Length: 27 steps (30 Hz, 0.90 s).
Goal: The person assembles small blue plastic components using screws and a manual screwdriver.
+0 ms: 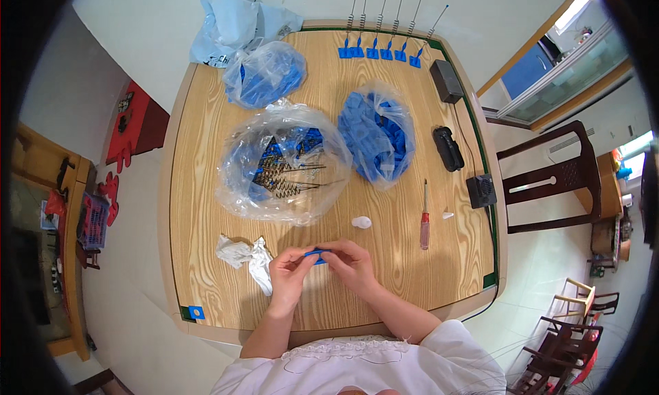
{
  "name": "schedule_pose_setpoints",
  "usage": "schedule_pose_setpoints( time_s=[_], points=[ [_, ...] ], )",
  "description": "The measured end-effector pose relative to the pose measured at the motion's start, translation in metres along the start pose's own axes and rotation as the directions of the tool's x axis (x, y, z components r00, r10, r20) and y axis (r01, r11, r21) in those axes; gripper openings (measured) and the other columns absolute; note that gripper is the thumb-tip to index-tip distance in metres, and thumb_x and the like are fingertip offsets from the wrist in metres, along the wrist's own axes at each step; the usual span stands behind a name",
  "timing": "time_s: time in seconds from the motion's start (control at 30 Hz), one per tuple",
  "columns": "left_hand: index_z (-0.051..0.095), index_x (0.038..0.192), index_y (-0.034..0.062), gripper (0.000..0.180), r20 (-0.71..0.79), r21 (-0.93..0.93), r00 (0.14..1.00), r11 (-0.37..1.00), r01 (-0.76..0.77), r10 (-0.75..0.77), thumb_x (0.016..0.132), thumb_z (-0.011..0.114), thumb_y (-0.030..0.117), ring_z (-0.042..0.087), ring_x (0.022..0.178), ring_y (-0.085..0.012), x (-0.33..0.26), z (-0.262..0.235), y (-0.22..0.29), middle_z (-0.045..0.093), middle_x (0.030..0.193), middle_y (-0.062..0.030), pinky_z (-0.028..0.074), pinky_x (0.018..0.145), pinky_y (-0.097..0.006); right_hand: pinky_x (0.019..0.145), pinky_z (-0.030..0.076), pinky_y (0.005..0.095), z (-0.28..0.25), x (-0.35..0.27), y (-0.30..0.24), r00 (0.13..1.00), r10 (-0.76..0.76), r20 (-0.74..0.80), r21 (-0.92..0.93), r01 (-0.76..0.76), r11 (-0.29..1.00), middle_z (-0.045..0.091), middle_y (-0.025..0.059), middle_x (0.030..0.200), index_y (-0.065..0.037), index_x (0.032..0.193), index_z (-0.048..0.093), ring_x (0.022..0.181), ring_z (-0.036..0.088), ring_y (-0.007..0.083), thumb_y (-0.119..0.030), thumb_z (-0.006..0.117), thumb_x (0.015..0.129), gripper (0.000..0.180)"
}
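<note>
My left hand (288,275) and my right hand (353,264) meet over the near edge of the wooden table (206,155). Together they pinch a small blue plastic part (317,253) between their fingertips. Just beyond them lies a clear plastic bag (283,163) holding blue parts and metal springs with long wire ends. A second clear bag (377,135) full of blue parts sits to its right. A third one (263,74) lies at the far left.
Several finished blue pieces with springs (384,46) line the far edge. A red-handled screwdriver (425,216), a crumpled white cloth (248,256), a small white lump (361,222) and black boxes (447,148) lie on the table. A dark wooden chair (549,182) stands at right.
</note>
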<state>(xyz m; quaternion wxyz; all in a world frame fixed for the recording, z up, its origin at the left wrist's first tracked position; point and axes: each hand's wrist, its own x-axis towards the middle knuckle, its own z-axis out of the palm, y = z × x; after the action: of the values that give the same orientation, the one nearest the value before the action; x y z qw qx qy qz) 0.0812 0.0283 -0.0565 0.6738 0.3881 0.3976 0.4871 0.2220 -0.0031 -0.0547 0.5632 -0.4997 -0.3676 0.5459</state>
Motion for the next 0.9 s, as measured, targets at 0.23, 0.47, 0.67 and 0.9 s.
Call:
schedule_pose_setpoints(
  time_s=[0.23, 0.47, 0.67, 0.9],
  points=[
    [0.062, 0.095, -0.0006, 0.014, -0.023, 0.001, 1.0, 1.0, 0.009, -0.009, 0.082, 0.062, -0.006, 0.062, 0.084, -0.0115, -0.0009, -0.0015, 0.0015, 0.066, 0.093, -0.009, 0.05, 0.077, -0.024, 0.066, 0.044, 0.0195, 0.0029, 0.0007, -0.0056, 0.993, 0.091, 0.076, -0.003, -0.091, 0.996, 0.061, 0.0014, 0.094, -0.005, 0.123, 0.054, 0.077, 0.052, 0.0049, -0.009, 0.054, 0.091, 0.032],
    [0.062, 0.093, -0.0003, 0.013, -0.014, 0.039, 1.0, 0.999, 0.005, -0.005, 0.081, 0.06, -0.007, 0.062, 0.08, -0.0105, -0.002, 0.0012, 0.0022, 0.066, 0.088, -0.0073, 0.05, 0.072, -0.024, 0.065, 0.043, 0.0188, 0.0029, -0.0017, -0.0079, 0.993, 0.05, 0.105, -0.102, -0.039, 0.994, 0.061, -0.0002, 0.093, -0.005, 0.123, 0.055, 0.074, 0.05, 0.0046, -0.01, 0.051, 0.092, 0.031],
    [0.063, 0.094, -0.0001, 0.015, 0.008, -0.005, 1.0, 1.0, 0.01, -0.01, 0.081, 0.061, -0.007, 0.062, 0.081, -0.0107, -0.0005, -0.0033, -0.0011, 0.066, 0.089, -0.0068, 0.05, 0.074, -0.023, 0.067, 0.046, 0.0208, 0.0001, -0.0017, -0.0053, 0.991, 0.073, 0.11, -0.087, -0.064, 0.994, 0.063, 0.0034, 0.096, -0.006, 0.121, 0.057, 0.077, 0.053, 0.0065, -0.01, 0.052, 0.092, 0.03],
    [0.063, 0.092, 0.0004, 0.015, -0.016, -0.02, 1.0, 1.0, 0.024, -0.024, 0.08, 0.061, -0.009, 0.061, 0.081, -0.0107, -0.0005, -0.0004, 0.0013, 0.065, 0.09, -0.0064, 0.049, 0.075, -0.024, 0.067, 0.046, 0.0214, 0.0014, 0.0005, -0.0089, 0.993, 0.06, 0.105, -0.066, -0.054, 0.996, 0.063, 0.0035, 0.093, -0.005, 0.12, 0.058, 0.075, 0.053, 0.0065, -0.012, 0.051, 0.093, 0.029]
  ],
)
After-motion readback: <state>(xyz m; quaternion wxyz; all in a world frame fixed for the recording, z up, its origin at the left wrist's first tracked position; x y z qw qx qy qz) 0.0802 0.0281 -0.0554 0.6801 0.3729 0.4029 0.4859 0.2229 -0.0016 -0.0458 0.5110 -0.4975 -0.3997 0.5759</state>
